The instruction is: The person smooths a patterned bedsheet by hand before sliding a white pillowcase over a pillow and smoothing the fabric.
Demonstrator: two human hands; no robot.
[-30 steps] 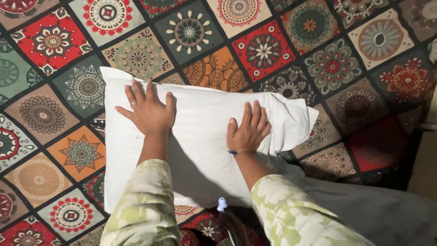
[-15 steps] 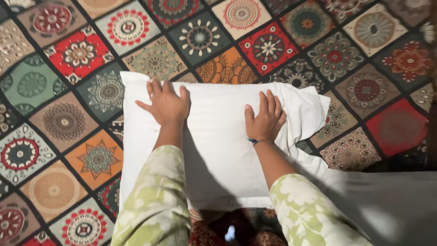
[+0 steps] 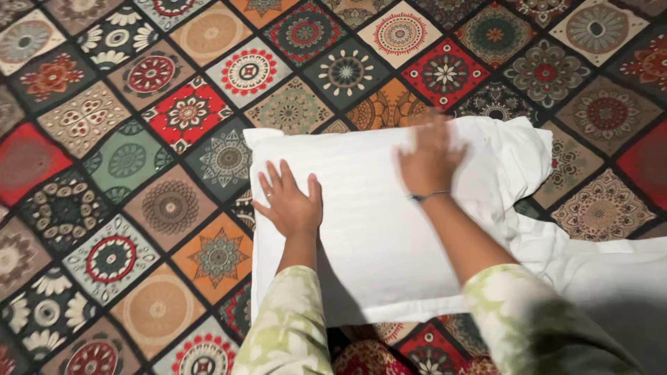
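A white pillow (image 3: 375, 243) in a white case lies flat on a patterned bedspread (image 3: 139, 160). My left hand (image 3: 292, 201) rests palm down on the pillow's left part, fingers spread. Over the pillow's upper right part is my right hand (image 3: 431, 156), blurred, fingers spread, with a thin blue band at the wrist. Neither hand holds anything. The loose end of the pillowcase (image 3: 521, 160) is bunched at the right. Both arms wear pale green flowered sleeves.
The bedspread is a patchwork of diamond tiles with round flower patterns in red, orange, green and dark tones. A plain white sheet (image 3: 618, 271) lies at the lower right, beside the pillow's right end.
My right hand has slid up and to the right across the pillow and is now blurred. The left hand has stayed flat on the pillow's left part. The camera view has shifted.
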